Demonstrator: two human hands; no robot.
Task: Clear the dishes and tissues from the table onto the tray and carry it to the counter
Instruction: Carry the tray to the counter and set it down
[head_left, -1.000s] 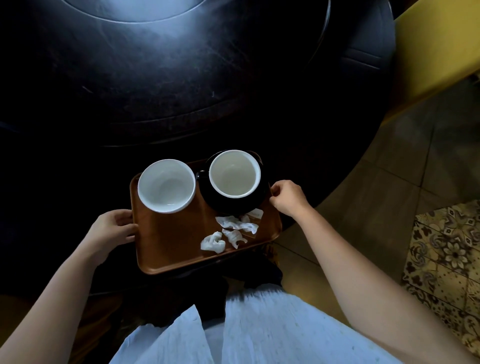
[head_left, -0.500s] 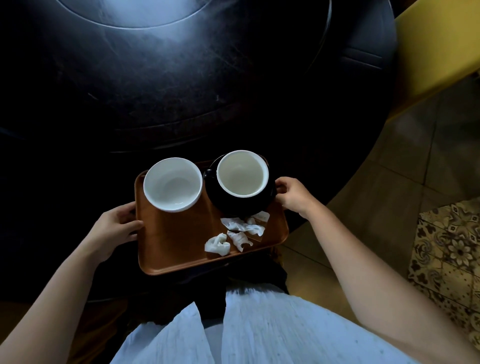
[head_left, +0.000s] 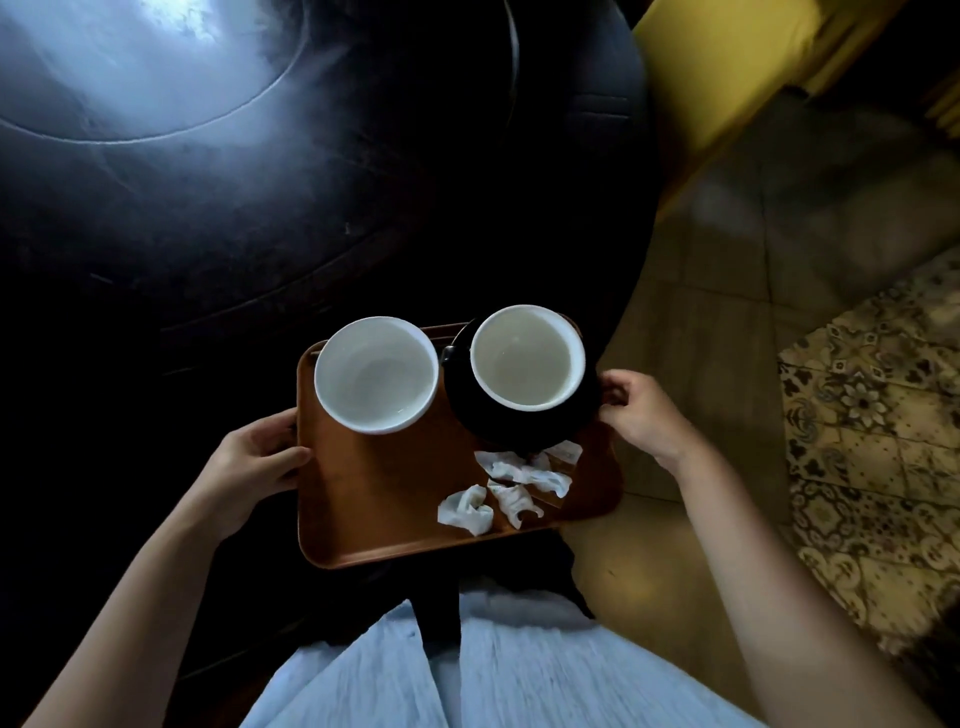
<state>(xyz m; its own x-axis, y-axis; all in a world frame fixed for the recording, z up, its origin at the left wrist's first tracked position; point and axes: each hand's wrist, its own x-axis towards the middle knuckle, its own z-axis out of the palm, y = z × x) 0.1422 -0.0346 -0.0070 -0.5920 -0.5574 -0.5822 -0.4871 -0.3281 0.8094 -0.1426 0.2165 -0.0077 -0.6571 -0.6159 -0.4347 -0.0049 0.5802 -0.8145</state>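
Observation:
A brown tray (head_left: 379, 499) is held level in front of my body. My left hand (head_left: 254, 462) grips its left edge and my right hand (head_left: 639, 410) grips its right edge. On the tray stand a white bowl (head_left: 376, 374) at the left and a white cup (head_left: 527, 356) on a black saucer (head_left: 519, 426) at the right. Several crumpled white tissues (head_left: 511, 486) lie on the tray's near right part. The tray's right half hangs beyond the rim of the dark round table (head_left: 260, 208).
A yellow chair (head_left: 727, 67) stands at the upper right. Plain floor tiles (head_left: 727, 338) lie to the right of the table, with patterned tiles (head_left: 872, 441) further right. My light skirt (head_left: 493, 670) fills the bottom of the view.
The tray with both hands on it has shifted to the right, past the table's rim and over the floor. The view has turned right too.

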